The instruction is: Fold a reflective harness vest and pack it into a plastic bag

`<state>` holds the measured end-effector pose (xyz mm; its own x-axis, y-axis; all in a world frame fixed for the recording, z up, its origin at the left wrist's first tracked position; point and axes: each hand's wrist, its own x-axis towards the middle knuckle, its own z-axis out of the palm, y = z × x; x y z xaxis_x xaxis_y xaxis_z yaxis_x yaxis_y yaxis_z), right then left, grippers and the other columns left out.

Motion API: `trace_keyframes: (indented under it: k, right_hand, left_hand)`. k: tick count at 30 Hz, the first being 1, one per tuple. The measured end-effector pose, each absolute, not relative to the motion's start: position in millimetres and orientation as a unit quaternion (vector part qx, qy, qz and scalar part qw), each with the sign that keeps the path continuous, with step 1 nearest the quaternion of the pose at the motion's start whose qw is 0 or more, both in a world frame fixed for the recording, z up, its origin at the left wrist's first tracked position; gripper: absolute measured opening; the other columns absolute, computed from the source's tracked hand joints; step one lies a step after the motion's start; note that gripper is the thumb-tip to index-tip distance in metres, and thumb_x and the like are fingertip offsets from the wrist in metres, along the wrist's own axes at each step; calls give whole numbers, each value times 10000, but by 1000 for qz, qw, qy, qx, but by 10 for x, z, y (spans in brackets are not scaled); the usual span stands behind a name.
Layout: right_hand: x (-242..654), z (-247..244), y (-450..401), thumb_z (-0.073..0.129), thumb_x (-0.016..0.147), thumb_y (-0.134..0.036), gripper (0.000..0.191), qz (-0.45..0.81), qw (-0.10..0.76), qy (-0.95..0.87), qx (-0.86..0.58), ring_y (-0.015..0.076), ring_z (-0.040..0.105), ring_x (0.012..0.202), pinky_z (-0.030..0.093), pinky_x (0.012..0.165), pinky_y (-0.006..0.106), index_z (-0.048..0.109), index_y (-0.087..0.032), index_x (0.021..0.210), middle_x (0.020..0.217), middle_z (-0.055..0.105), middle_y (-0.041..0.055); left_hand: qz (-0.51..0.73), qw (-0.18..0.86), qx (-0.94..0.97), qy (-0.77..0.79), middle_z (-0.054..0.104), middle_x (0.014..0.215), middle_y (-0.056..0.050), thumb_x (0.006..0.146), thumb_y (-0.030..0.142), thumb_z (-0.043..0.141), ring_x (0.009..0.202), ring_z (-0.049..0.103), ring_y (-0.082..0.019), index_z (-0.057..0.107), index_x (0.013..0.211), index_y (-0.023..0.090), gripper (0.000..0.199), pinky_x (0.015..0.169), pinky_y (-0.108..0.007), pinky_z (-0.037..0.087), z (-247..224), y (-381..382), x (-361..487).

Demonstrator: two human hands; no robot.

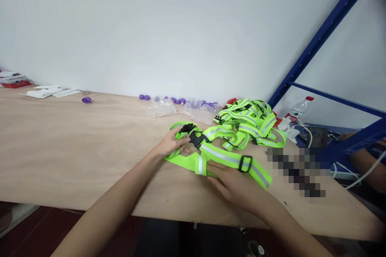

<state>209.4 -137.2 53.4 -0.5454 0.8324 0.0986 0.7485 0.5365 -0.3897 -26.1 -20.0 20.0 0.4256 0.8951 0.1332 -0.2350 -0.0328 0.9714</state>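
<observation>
A neon-green reflective strap [221, 153] with a grey stripe lies across the wooden table in front of me. My left hand [173, 143] grips it near its black plastic buckle [197, 139], the thumb beside the buckle's edge. Lower and to the right, my right hand [230, 182] has its fingers closed at the strap's near edge, by a short silver-striped crossing piece. Part of those fingers is hidden. A black slider [245, 164] sits on the strap above my right hand. Behind, a tangled pile of similar straps [249, 118] rests on the table.
Clear plastic bags [163, 108] and several purple caps [177, 100] lie along the wall. One purple cap [86, 100] and white papers [48, 91] are farther left. A blue metal frame [319, 40], a bottle [300, 108] and cables stand right, near another person's arm [366, 164].
</observation>
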Motion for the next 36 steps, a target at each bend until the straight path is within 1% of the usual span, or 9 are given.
trace_keyframes:
  k: [4,7,12,16,20,24,30,33,36]
  right_hand:
    - [2210,892,-1582,547,971,-410,251,249,137,-864,-415,228,690,947,554,797,307,732,-290,1089,1054,738,41]
    - [2162,957,-1459,579,952,-493,284,119,196,-840,-491,229,685,792,521,661,298,719,-262,1037,909,731,63]
    - [1744,705,-1032,717,830,-589,744,-84,113,-769,-624,362,673,937,504,654,353,483,-182,1408,1029,698,194]
    - [1606,580,-853,626,919,-436,452,-69,88,-763,-637,330,691,872,496,671,339,555,-182,1285,966,715,152]
    - [1989,608,-829,546,907,-288,183,-7,247,-769,-590,254,681,880,507,730,324,618,-214,1058,1030,709,75]
    - [2690,694,-924,604,869,-519,347,138,409,-725,-537,233,671,803,552,739,355,630,-210,1026,990,709,80]
    - [3708,790,-1283,831,623,-609,436,259,514,-597,-559,325,630,1143,543,951,427,626,-271,806,1235,663,109]
    - [4030,727,-1436,839,599,-522,376,287,524,-570,-564,352,614,1172,546,903,412,585,-264,696,1318,613,143]
    - [4170,576,-1524,723,639,-425,232,200,463,-621,-600,352,619,1144,535,873,416,568,-253,635,1203,642,180]
  left_hand:
    - [461,616,567,293,602,799,-5,717,412,855,480,475,-58,590,1230,147,636,519,-260,493,219,-231,-236]
    - [456,630,554,297,616,824,-14,699,417,868,496,504,-71,586,1212,151,643,493,-242,463,180,-244,-204]
    - [457,637,556,274,627,761,-2,686,428,877,483,550,-93,583,1157,144,624,494,-245,452,116,-277,-123]
    - [460,611,582,276,662,765,-19,717,473,844,456,560,-107,576,1185,127,641,494,-267,474,167,-298,-112]
    - [545,557,550,301,719,878,-79,771,562,759,455,584,-118,570,1116,131,584,490,-270,481,280,-219,-209]
    - [629,531,458,335,733,831,-88,805,522,715,515,647,-169,522,1086,149,506,556,-310,543,411,-98,-538]
    - [686,443,354,456,736,779,-127,889,314,577,623,710,-232,528,963,138,197,638,-379,593,490,-205,-1474]
    - [663,382,343,546,734,733,-104,889,274,566,655,716,-251,560,924,146,132,628,-375,594,430,-400,-1968]
    - [621,304,357,628,718,673,-64,862,357,603,736,723,-301,558,870,201,162,691,-443,601,320,-609,-2426]
